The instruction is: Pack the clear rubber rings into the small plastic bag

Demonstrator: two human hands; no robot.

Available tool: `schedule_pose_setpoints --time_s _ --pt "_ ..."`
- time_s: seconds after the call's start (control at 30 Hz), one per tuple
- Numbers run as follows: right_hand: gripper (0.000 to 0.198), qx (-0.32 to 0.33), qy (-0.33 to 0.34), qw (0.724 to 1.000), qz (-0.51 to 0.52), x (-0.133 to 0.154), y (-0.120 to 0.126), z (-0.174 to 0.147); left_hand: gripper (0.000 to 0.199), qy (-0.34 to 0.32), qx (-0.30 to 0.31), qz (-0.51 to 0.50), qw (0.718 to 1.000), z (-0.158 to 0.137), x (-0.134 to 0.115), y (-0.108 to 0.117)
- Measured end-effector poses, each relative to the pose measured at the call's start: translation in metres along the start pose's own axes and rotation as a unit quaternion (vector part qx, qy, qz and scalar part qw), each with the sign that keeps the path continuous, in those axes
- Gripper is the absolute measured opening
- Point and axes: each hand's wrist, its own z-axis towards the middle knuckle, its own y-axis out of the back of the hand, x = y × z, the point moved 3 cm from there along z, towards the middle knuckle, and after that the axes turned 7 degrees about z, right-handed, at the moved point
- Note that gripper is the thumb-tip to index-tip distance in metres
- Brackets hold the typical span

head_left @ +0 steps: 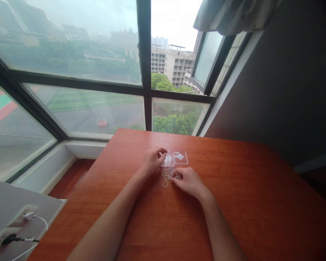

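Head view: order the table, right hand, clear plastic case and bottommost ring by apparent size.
Largest to smallest:
1. Table
2. Right hand
3. Clear plastic case
4. Bottommost ring

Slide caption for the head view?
Left hand at an open clear case, right hand at small rings on a wood-grain table.
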Motion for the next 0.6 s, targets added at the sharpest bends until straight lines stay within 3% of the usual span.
schedule_pose_setpoints --time_s 0.33,0.6 --pt "0.010 -0.007 0.019 1.000 -0.005 0.002 -0.004 0.001 0.014 -0.008 -0.008 -0.007 1.000 0.000 0.000 -0.001" --pt "0.024 -0.207 0.016 0.973 0.097 -0.002 0.011 0.006 0.016 -0.020 0.001 -0.022 1.000 0.000 -0.007 0.002"
